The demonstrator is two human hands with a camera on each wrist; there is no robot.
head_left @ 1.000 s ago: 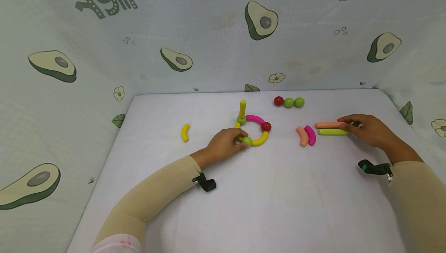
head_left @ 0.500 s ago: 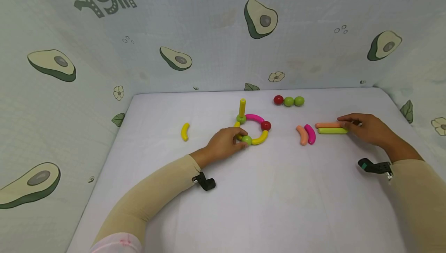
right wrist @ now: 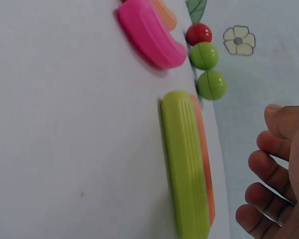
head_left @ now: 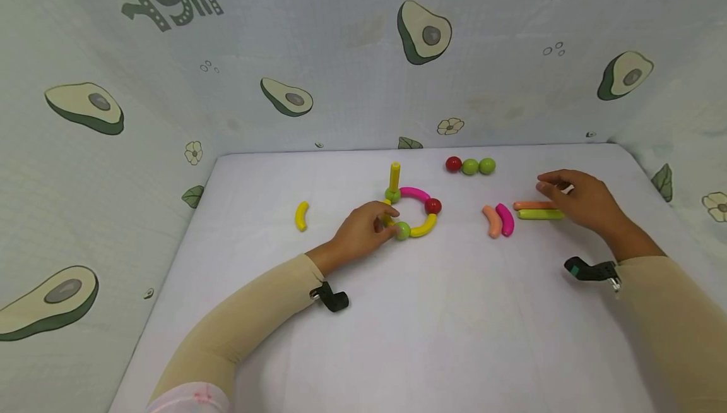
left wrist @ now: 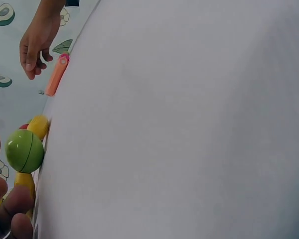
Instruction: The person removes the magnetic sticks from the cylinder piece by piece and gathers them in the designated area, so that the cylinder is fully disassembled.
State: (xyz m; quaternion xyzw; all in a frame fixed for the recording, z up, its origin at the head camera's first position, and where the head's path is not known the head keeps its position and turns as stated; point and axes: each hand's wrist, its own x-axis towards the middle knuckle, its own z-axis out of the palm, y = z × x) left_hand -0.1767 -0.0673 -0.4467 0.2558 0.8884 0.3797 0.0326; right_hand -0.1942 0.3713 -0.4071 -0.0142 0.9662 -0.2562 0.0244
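Note:
In the head view my left hand (head_left: 361,231) is at the lower left of a ring of curved sticks and balls, its fingers loosely bent beside a green ball (head_left: 402,230). The left wrist view shows a gap between those fingertips and the same green ball (left wrist: 24,151). The ring also has yellow curved pieces (head_left: 423,226), a pink curved piece (head_left: 415,194), a red ball (head_left: 433,206) and a yellow straight stick (head_left: 394,177) rising from another green ball (head_left: 392,196). My right hand (head_left: 585,203) holds nothing, above an orange stick (head_left: 531,205) and a lime-green stick (head_left: 539,214).
A curved orange piece (head_left: 492,221) and a curved pink piece (head_left: 505,220) lie left of the straight sticks. One red ball (head_left: 453,163) and two green ones stand in a row at the back. A yellow curved piece (head_left: 301,216) lies at left. Patterned cloth (head_left: 352,72) surrounds the white table.
My right hand has let go of the orange stick, lifting up and left from it. The left fingers have eased back slightly from the green ball. The ring has stayed in place.

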